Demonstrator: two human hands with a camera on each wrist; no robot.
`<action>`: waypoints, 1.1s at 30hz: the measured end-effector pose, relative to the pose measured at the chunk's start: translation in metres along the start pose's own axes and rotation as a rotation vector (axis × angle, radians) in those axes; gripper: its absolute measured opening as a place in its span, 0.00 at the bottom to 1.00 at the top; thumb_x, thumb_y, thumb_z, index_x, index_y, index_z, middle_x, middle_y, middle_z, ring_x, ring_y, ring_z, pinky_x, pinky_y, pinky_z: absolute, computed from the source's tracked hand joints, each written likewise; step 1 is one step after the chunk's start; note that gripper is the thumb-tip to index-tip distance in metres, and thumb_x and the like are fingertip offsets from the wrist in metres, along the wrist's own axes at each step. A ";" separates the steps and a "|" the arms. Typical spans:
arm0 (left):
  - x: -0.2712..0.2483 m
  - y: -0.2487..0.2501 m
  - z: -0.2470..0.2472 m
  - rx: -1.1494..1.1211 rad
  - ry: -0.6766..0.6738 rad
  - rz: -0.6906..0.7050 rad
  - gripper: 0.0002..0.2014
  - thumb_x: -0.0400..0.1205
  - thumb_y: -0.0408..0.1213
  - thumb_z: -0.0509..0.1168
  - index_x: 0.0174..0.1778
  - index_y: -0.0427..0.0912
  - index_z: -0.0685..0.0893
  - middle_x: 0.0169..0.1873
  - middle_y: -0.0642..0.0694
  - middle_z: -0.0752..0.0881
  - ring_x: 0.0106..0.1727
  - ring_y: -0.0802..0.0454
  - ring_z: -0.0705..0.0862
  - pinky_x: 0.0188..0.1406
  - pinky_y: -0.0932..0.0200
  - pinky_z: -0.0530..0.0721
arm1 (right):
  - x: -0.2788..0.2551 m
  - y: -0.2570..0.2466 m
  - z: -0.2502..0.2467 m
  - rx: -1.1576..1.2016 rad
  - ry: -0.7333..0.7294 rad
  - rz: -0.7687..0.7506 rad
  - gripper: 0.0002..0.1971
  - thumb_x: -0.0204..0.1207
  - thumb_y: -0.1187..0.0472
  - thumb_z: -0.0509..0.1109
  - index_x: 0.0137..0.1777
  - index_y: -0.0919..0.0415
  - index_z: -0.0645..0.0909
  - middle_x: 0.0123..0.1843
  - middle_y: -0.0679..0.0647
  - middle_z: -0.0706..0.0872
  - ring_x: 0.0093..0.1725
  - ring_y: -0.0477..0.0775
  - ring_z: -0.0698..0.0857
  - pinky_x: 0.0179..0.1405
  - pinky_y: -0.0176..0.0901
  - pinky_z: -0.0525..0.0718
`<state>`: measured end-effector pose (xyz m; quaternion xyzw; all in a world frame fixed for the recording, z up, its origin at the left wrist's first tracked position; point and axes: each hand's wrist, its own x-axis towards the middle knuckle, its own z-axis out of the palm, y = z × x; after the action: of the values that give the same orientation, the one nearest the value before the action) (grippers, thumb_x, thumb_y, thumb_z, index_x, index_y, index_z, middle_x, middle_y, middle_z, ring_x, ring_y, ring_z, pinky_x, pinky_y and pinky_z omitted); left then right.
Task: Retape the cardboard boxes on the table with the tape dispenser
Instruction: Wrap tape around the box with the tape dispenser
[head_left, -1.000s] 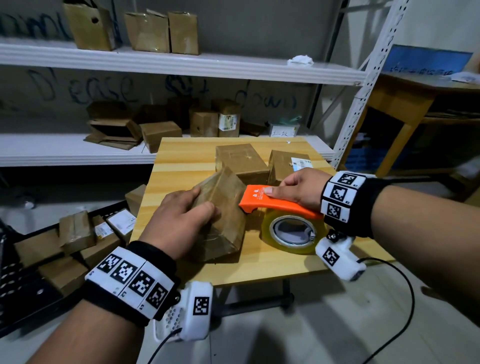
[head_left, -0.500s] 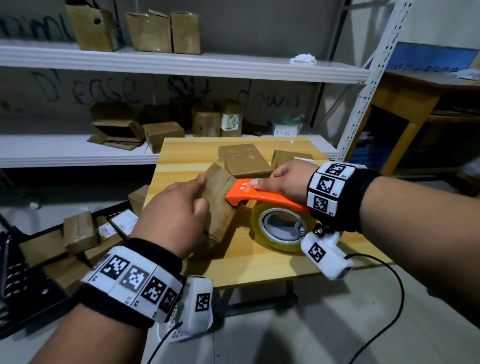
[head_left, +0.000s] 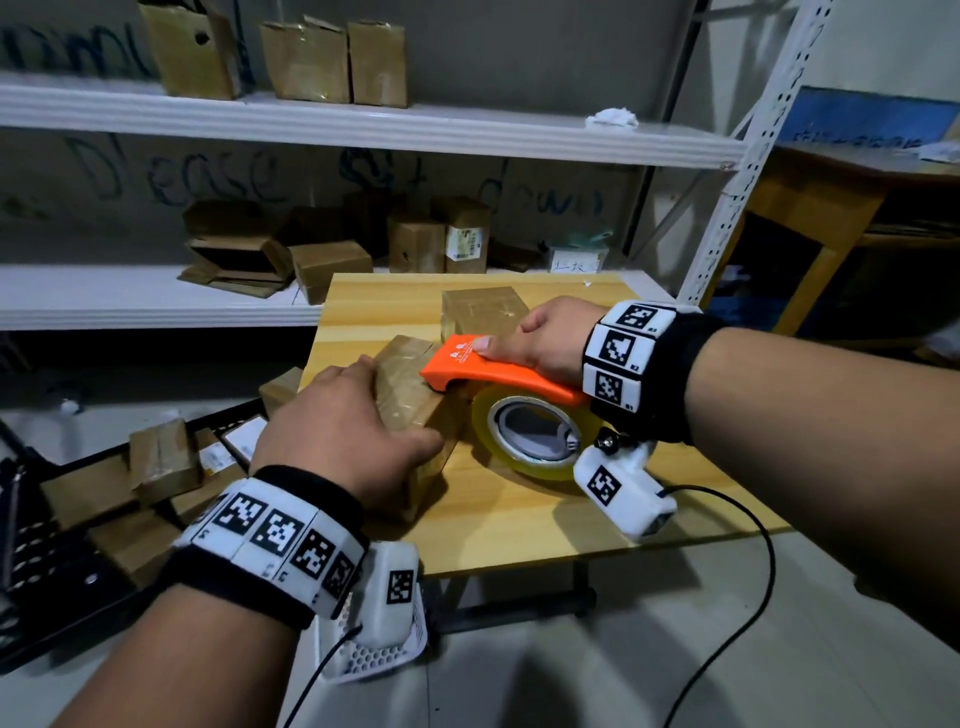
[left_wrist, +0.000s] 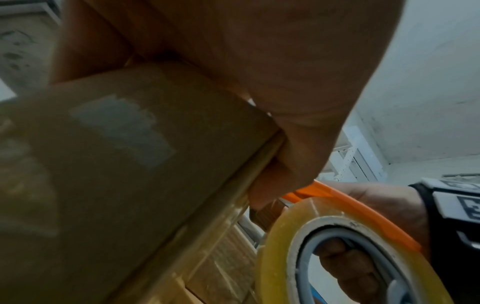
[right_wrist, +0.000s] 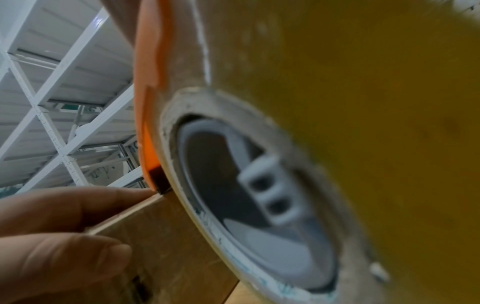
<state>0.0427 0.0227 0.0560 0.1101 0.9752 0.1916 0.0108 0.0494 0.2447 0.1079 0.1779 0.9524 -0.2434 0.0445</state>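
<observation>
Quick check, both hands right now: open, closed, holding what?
Left hand: gripping the cardboard box on the table.
Right hand: gripping the orange tape dispenser, its front edge against that box.

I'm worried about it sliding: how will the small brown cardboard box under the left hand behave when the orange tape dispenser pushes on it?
The small brown cardboard box probably slides easily; the left hand braces it. Glossy old tape looks slippery. The orange tape dispenser presses its upper edge, so it may tip.

Hands and tape roll screen much of the taping work

The left hand (head_left: 347, 435) covers the near brown cardboard box's (head_left: 410, 374) top; the right hand (head_left: 550, 340) hides part of the far brown box (head_left: 480, 306). Both wrist views are blurred, the yellow tape roll (right_wrist: 363, 102) cut off by the frame edge.
</observation>
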 end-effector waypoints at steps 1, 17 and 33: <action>0.000 0.000 0.000 -0.003 0.004 0.003 0.50 0.69 0.67 0.75 0.86 0.53 0.67 0.72 0.47 0.82 0.68 0.44 0.83 0.66 0.43 0.85 | 0.000 0.001 -0.002 -0.011 -0.009 0.002 0.34 0.68 0.22 0.73 0.59 0.50 0.86 0.50 0.51 0.92 0.47 0.55 0.90 0.46 0.46 0.85; 0.000 -0.001 0.000 -0.065 -0.001 0.007 0.49 0.70 0.65 0.77 0.86 0.53 0.68 0.74 0.46 0.81 0.70 0.43 0.82 0.69 0.43 0.83 | -0.011 0.036 -0.014 0.011 -0.062 0.019 0.34 0.64 0.21 0.74 0.52 0.51 0.92 0.44 0.51 0.96 0.49 0.57 0.94 0.64 0.60 0.89; 0.000 0.000 -0.001 -0.074 0.005 0.017 0.46 0.71 0.64 0.77 0.84 0.51 0.71 0.71 0.46 0.83 0.68 0.42 0.83 0.67 0.44 0.84 | -0.029 0.075 -0.017 0.008 -0.087 0.053 0.28 0.71 0.24 0.72 0.45 0.51 0.89 0.40 0.51 0.94 0.45 0.55 0.91 0.49 0.48 0.87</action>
<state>0.0427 0.0223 0.0565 0.1172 0.9665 0.2279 0.0107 0.1030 0.3052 0.0946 0.1925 0.9436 -0.2534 0.0914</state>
